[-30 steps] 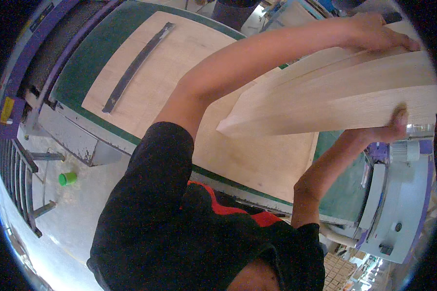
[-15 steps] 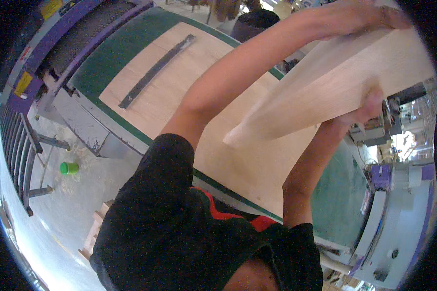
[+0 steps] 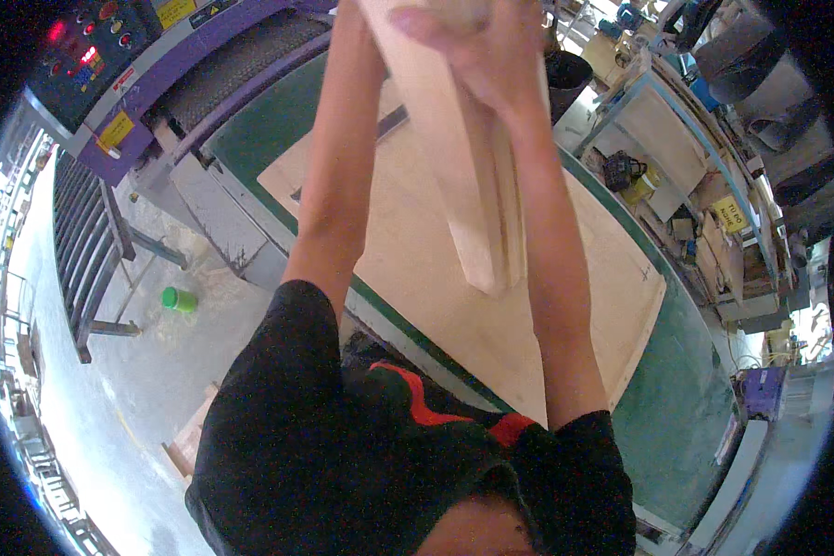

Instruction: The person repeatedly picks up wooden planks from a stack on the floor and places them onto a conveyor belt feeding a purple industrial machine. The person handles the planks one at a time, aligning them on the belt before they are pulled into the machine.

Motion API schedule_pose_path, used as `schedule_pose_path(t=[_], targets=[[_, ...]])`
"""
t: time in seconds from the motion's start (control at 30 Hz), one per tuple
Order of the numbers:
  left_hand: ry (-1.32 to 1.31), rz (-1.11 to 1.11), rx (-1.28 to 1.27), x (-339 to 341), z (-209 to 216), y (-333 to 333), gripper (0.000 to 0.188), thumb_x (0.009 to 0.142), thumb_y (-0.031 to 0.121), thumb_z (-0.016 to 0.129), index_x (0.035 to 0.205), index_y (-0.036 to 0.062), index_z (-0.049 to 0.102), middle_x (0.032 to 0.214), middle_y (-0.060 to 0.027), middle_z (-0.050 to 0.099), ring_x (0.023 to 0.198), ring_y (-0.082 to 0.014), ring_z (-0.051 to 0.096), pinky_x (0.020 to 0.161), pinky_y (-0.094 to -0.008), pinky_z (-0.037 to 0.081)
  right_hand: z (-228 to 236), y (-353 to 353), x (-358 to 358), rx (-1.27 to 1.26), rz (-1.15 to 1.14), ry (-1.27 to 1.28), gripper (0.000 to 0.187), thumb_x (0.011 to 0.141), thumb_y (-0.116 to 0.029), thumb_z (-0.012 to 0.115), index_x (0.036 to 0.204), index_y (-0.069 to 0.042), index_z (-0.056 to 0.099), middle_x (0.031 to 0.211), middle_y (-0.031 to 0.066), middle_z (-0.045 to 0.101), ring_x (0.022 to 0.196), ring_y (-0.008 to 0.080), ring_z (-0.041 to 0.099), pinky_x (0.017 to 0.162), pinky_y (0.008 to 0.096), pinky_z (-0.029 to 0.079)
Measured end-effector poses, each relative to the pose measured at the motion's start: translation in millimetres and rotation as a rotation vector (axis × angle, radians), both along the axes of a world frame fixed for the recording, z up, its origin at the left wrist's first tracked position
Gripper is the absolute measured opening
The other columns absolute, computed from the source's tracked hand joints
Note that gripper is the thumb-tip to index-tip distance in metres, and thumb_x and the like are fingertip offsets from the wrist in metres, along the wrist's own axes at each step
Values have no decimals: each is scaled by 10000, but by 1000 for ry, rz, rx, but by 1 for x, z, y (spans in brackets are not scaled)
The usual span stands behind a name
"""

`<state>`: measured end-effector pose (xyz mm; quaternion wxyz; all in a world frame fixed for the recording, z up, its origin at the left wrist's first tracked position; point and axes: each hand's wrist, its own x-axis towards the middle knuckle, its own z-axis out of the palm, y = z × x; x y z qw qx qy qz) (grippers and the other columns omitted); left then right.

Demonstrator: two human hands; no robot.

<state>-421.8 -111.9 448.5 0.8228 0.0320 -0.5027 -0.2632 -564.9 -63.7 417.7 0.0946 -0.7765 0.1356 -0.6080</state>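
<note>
A long pale wooden piece [image 3: 435,139] stands tilted over the table, its narrow end low in front of me and its upper end cut off at the top edge. Its side shows lengthwise layers or grooves. My right hand [image 3: 500,56] is closed around its upper part. Up along its left side reaches my left forearm [image 3: 335,167]; the left hand lies past the top edge. Beneath is a broad, thin wooden sheet [image 3: 417,241] on a green surface [image 3: 686,398]. A dark strip [image 3: 391,121] on the sheet is partly hidden behind my left forearm.
A purple-framed machine with a control panel [image 3: 83,51] borders the table at far left. Metal railing [image 3: 88,246] and a green jar [image 3: 178,299] are on the left floor. Behind the table stand a black bin [image 3: 567,76] and a loaded shelf rack [image 3: 663,79].
The wooden piece has swung from the upper right to the middle and turned from its broad face toward its edge. Both arms moved left with it, and my left hand left the picture.
</note>
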Motion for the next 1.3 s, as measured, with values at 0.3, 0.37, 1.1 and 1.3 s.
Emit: schedule_pose_path(t=[0.3,0.37,1.1,1.3], targets=[[376,193,85,157,-154,5,851,759,713,384,1338,90,399,1288,-158,466,1138,-302,493,917,-423,444,-96,-34,153,232,-304,495,1226,468,-713,719,1397,-64,253,1379,332,251,1283,485,253,1024,597,198],[407,258,236,192,-216,-4,847,779,693,319,1406,131,220,1352,-136,362,1214,-305,409,948,-450,415,-120,-21,163,279,-294,662,1224,469,-703,724,1399,-61,253,1376,331,255,1279,483,258,1017,602,204],[806,-19,507,221,-339,-1,910,715,725,385,1378,114,258,1245,-161,407,1133,-321,440,902,-483,411,-231,-77,236,502,-186,942,1209,457,-729,723,1407,-127,279,1314,242,332,1241,446,295,972,632,230],[829,16,566,214,-325,9,879,733,705,372,1382,123,258,1258,-153,408,1133,-326,447,910,-484,409,-223,-69,237,469,-254,1039,1165,458,-710,729,1385,-132,323,1326,234,329,1245,448,285,981,638,218]])
